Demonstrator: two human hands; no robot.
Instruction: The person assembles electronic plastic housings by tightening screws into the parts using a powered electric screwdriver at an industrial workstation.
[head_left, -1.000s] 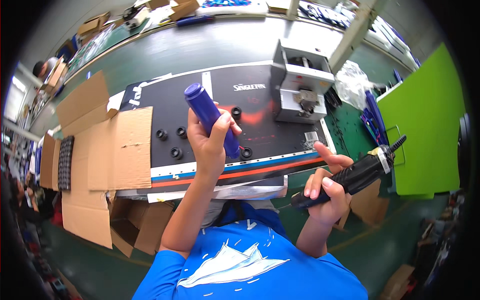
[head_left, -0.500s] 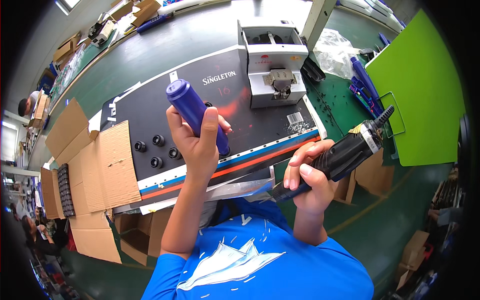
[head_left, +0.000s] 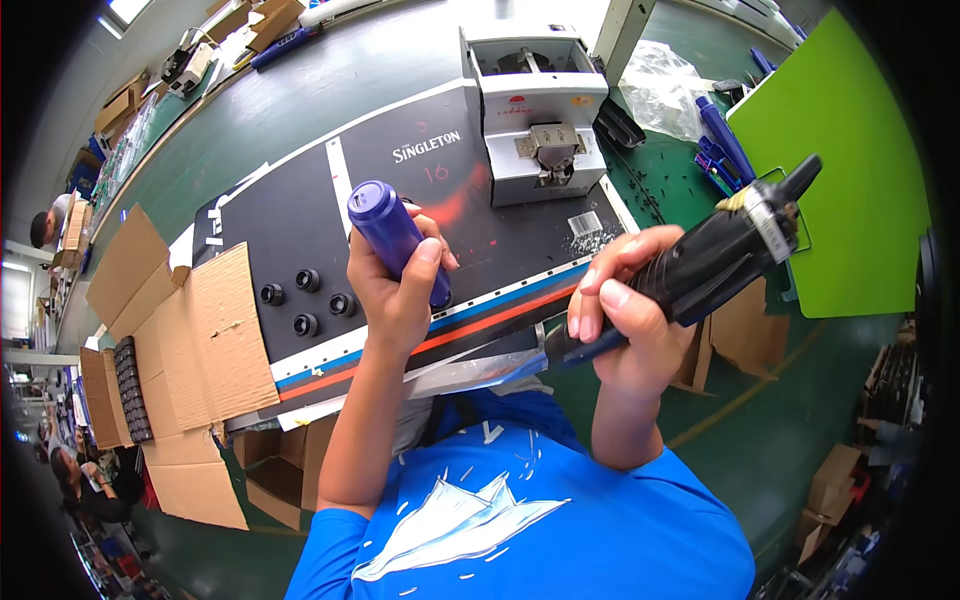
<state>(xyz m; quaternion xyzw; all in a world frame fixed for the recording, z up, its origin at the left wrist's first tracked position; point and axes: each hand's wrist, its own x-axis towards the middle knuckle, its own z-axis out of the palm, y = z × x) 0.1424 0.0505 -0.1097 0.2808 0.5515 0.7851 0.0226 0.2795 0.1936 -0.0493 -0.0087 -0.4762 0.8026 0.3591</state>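
My left hand is wrapped around a blue cylindrical tube, held upright and slightly tilted above the front of the black mat. A small slot-like mark shows in the tube's top end; its lower end reaches down to the striped edge of the mat. In my right hand is a black electric screwdriver, its cord end up to the right and its front end pointing down left, apart from the tube. Several small black round caps stand on the mat left of my left hand.
A screw feeder stands at the back of the mat. Dark screws lie scattered beside it on the green bench. A cardboard box with rows of black parts is at left; a bright green board, plastic bag and blue tubes are at right.
My left hand has turned the tube so that its top end faces me more and shows a slot. My right hand has shifted right with the screwdriver, which now sits farther from the tube.
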